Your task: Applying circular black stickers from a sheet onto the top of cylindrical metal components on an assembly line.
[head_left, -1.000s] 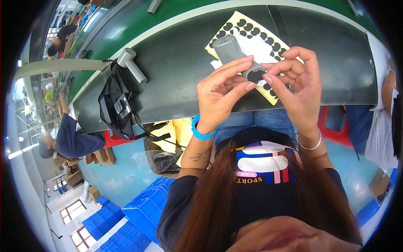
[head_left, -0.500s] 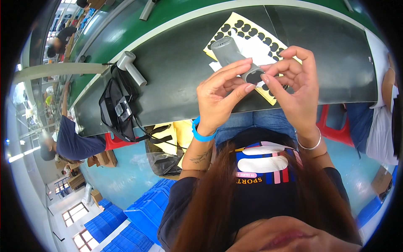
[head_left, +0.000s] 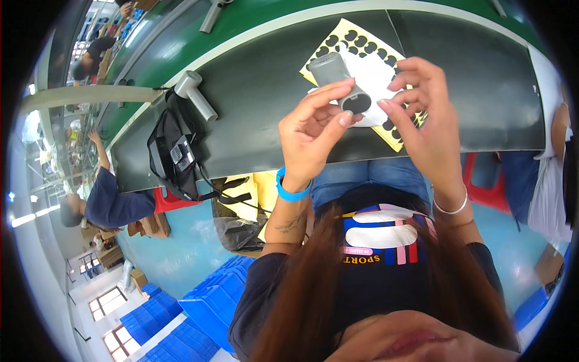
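Observation:
A grey hair dryer (head_left: 329, 71) is in my left hand (head_left: 310, 130), gripped between thumb and fingers near its dark round end (head_left: 356, 102). Its vented end points away from me, over the table. My right hand (head_left: 425, 114) hovers just to the right of the dark end, fingers curved and apart, not touching it; I see nothing in them. Beneath the hands lies a yellow-backed sheet of black, notched round stickers (head_left: 362, 41), partly covered by white paper (head_left: 375, 75).
Another grey hair dryer (head_left: 196, 96) lies at the left, by a black bag (head_left: 172, 148) at the dark table's (head_left: 259, 84) edge. Behind runs a green surface (head_left: 289, 13). Blue crates (head_left: 214, 292) stand on the floor at lower left. Other people sit at both sides.
My right fingertips have come off the dryer's dark end and moved slightly right. My left hand has shifted a little left with the dryer, and the dark end shows more fully.

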Demonstrator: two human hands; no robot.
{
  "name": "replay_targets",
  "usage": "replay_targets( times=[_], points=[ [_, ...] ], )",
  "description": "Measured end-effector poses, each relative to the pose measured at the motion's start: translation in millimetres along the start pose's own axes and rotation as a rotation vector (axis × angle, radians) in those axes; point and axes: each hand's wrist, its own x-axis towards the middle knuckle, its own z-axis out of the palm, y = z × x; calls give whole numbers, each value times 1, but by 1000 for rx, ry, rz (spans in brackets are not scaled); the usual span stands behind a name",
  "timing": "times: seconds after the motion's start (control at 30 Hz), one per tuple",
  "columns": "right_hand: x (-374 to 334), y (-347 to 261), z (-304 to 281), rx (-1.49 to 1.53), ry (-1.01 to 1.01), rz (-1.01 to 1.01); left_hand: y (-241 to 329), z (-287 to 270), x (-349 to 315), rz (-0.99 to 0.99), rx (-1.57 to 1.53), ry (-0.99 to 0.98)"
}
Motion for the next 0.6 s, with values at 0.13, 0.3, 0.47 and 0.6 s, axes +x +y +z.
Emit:
replay_targets(
  times=[0.13, 0.3, 0.47, 0.6],
  points=[
    [0, 6, 10, 343, -253, 79, 8, -8, 4, 17, -86, -3],
    [0, 10, 26, 394, -331, 8, 9, -13, 9, -36, -16, -16],
    [10, 17, 24, 388, -282, -23, 9, -26, 43, -81, 68, -153],
    [21, 41, 20, 207, -197, -51, 9, -34, 111, -30, 367, -221]
  ],
)
